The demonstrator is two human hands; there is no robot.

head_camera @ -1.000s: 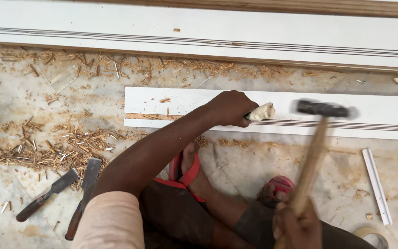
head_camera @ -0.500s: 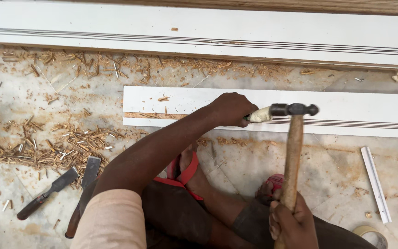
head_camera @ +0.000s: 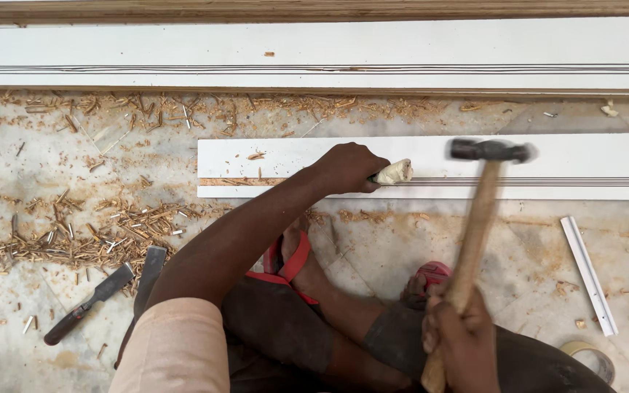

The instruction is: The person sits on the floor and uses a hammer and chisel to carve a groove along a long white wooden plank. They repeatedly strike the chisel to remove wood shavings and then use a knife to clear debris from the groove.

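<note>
- Left hand point(head_camera: 347, 167) grips a chisel point(head_camera: 393, 172) pressed to the white board point(head_camera: 591, 166) at frame centre.
- Right hand point(head_camera: 460, 336) clenches a hammer point(head_camera: 475, 240), its head at the chisel's three o'clock.

Carpentry work site, floor level. Wood shavings point(head_camera: 74, 233) at nine o'clock. White boards point(head_camera: 314, 54) at twelve; chisels point(head_camera: 89, 302) at eight.

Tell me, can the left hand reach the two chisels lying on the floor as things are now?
Probably not at once: the left hand grips a chisel on the white board, and the two floor chisels lie apart, behind its elbow.
</note>
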